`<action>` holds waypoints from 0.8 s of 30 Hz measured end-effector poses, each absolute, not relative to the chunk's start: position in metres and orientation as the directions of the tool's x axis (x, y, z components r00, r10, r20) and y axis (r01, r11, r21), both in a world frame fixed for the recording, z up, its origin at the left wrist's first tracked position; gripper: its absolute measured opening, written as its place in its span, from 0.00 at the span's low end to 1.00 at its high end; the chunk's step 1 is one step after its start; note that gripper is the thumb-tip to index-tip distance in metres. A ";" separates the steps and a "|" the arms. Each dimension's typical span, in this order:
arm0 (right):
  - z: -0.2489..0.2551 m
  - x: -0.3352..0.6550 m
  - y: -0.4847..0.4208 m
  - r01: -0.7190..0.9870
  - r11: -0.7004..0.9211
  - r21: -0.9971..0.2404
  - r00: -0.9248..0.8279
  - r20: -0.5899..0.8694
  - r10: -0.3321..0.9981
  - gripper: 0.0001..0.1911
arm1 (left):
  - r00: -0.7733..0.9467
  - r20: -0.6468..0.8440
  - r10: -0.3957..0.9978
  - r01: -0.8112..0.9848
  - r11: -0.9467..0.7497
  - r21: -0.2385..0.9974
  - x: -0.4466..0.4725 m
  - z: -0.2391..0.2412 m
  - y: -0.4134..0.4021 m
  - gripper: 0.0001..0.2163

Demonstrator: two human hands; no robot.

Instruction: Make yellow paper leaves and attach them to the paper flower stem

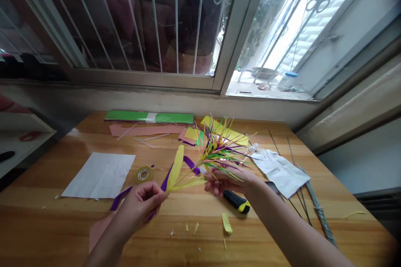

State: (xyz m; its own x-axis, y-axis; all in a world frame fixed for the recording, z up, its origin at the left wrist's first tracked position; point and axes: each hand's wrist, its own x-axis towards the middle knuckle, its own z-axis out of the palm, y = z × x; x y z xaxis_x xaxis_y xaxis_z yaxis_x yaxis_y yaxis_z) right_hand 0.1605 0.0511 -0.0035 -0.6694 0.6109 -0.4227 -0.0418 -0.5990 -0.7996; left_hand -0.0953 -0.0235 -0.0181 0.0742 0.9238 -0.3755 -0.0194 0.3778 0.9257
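Observation:
A paper flower (216,150) with a fringed head of yellow, purple, green and pink strips tilts over the middle of the table. My left hand (145,202) pinches the lower end of its thin yellow stem, where two yellow paper leaves start. One leaf (176,167) stands up from that hand; the other leaf (189,183) stretches rightward. At this second leaf's tip, my right hand (225,179) has its fingers curled round, just beneath the flower head. A black and yellow utility knife (236,201) lies below my right hand.
A roll of tape (144,174) and white paper (98,175) lie left. Green crepe paper (148,117) is along the back. A crumpled white sheet (280,171), thin wires (302,200) and a grey wrapped bundle (321,212) lie right. Yellow scraps (227,223) are in front.

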 end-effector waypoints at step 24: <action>-0.035 0.167 0.029 -0.457 -0.492 -0.741 -0.314 -0.383 0.869 0.12 | -0.082 -0.384 0.920 -0.276 0.349 0.896 -0.082 -0.017 -0.023 0.20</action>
